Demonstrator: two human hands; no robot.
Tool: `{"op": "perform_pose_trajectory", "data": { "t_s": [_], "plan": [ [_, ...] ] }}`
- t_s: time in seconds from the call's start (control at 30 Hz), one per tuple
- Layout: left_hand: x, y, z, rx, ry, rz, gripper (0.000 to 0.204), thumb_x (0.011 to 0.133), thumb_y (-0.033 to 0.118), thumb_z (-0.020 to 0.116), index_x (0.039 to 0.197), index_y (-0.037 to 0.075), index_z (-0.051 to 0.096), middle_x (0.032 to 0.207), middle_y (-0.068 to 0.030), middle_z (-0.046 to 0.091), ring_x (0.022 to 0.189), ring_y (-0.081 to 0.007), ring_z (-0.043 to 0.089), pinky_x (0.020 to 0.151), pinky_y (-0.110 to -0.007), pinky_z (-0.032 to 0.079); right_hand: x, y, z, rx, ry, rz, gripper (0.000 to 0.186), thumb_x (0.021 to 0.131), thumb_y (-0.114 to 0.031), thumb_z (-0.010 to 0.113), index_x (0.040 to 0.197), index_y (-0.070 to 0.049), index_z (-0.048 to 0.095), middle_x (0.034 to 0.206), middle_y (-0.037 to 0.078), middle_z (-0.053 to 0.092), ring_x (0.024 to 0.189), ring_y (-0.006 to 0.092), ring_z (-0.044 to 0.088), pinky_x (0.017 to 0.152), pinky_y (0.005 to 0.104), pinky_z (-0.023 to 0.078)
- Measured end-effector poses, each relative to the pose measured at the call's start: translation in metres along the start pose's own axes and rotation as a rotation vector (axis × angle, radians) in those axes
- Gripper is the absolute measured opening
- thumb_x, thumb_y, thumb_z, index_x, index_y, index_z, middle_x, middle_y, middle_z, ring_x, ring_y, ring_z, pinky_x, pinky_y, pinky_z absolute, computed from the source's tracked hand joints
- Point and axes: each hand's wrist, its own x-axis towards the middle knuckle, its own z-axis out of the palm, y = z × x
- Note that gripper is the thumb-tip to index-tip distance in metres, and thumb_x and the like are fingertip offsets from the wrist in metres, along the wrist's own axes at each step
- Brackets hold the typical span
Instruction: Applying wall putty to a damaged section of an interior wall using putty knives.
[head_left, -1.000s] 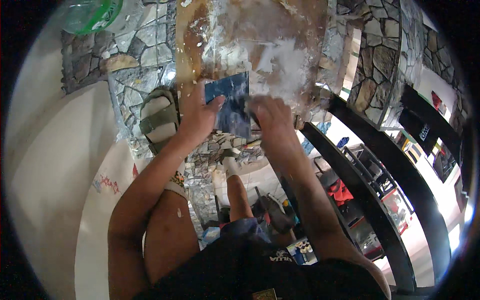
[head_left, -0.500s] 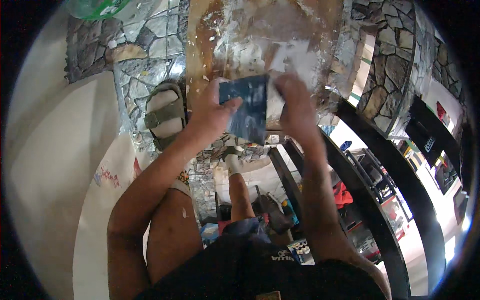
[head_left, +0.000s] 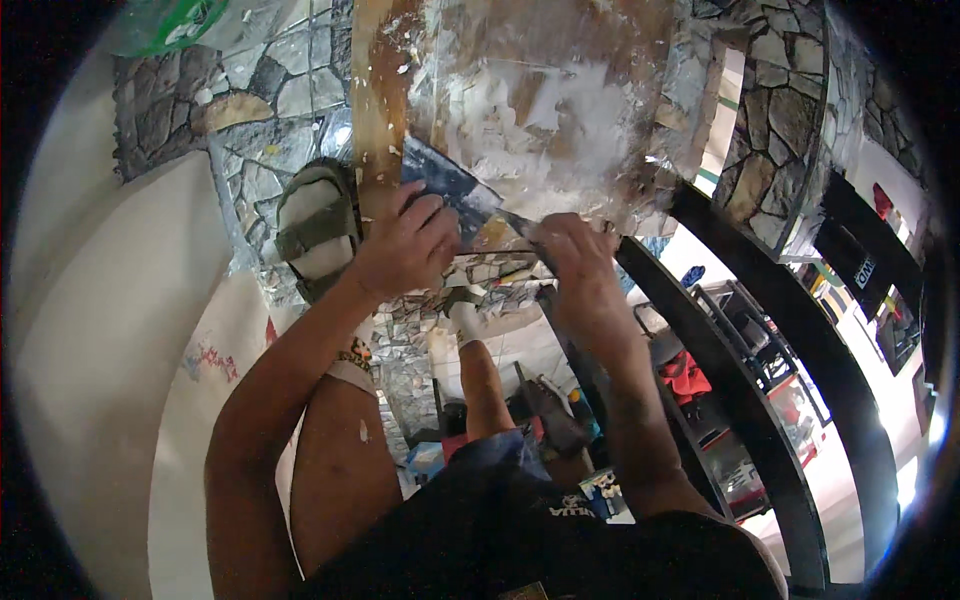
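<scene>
My left hand (head_left: 408,245) is closed around the lower edge of a dark blue-grey flat plate (head_left: 438,180), which is tilted and smeared with whitish paste. The fingers of my right hand (head_left: 578,250) are wrapped round a putty knife (head_left: 516,222), its handle mostly hidden in the grip. The knife's thin blade meets the plate's right edge, where some white paste shows. Both tools are over the near end of a brown wooden board (head_left: 381,75), whose middle is coated with uneven white filler (head_left: 555,105).
A sandalled foot (head_left: 320,225) rests on the stone-patterned floor (head_left: 245,150) left of the board. At the upper left is a clear container with a green rim (head_left: 185,28). Long black slats (head_left: 745,400) curve down the right side, and a pale wall (head_left: 90,330) bounds the left.
The plate has turned from nearly upright to a slant and moved left, and my left hand has rotated with it. My right hand has come lower, bringing the knife blade against the plate.
</scene>
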Motion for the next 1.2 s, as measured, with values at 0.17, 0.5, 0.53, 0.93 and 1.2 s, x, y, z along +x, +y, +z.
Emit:
{"op": "perform_pose_trajectory", "data": {
  "t_s": [0.17,0.5,0.53,0.93,1.2],
  "plan": [
    [0.002,-0.005,0.005,0.181,-0.030,-0.034,0.010,0.069,0.015,0.054,0.074,0.007,0.056,0.088,-0.0050,0.053,0.086,-0.0225,0.049,0.089,-0.045,0.033,0.012,-0.003,0.023,0.048,0.077,0.023,0.050,0.054,0.008,0.047,0.102,-0.004,0.043,0.099,0.014,0.043,0.093,0.0318,0.043,0.076,0.0401,0.033],
    [0.024,0.049,0.040,0.364,-0.292,0.185,0.031,0.067,0.011,0.051,0.091,-0.009,0.055,0.097,-0.0260,0.054,0.084,-0.0368,0.055,0.071,-0.051,0.045,-0.017,0.042,0.024,0.015,0.191,0.190,0.038,0.060,0.008,0.042,0.096,-0.001,0.049,0.099,0.016,0.047,0.095,0.0337,0.044,0.080,0.0405,0.034],
    [0.020,0.050,0.044,0.339,-0.440,0.235,0.033,0.067,0.010,0.051,0.092,-0.011,0.054,0.096,-0.0307,0.053,0.084,-0.0402,0.056,0.069,-0.051,0.046,-0.021,0.042,0.031,-0.034,0.135,0.161,0.037,0.060,0.007,0.043,0.095,-0.002,0.050,0.099,0.015,0.047,0.096,0.0320,0.044,0.081,0.0402,0.033],
    [0.001,0.039,0.066,0.384,-0.424,0.314,0.034,0.066,0.010,0.050,0.091,-0.012,0.055,0.091,-0.0296,0.055,0.081,-0.0376,0.058,0.073,-0.046,0.047,-0.015,0.051,0.083,-0.297,0.106,0.028,0.035,0.068,-0.009,0.050,0.103,-0.009,0.051,0.103,0.007,0.047,0.093,0.0231,0.045,0.077,0.0400,0.031],
    [0.003,0.043,0.057,0.381,-0.376,0.276,0.033,0.065,0.011,0.050,0.090,-0.012,0.055,0.091,-0.0287,0.055,0.081,-0.0358,0.058,0.074,-0.045,0.047,-0.010,0.051,0.093,-0.250,0.249,0.046,0.032,0.067,-0.013,0.050,0.099,-0.007,0.051,0.100,0.009,0.047,0.090,0.0258,0.043,0.074,0.0436,0.031]
  ]
}}
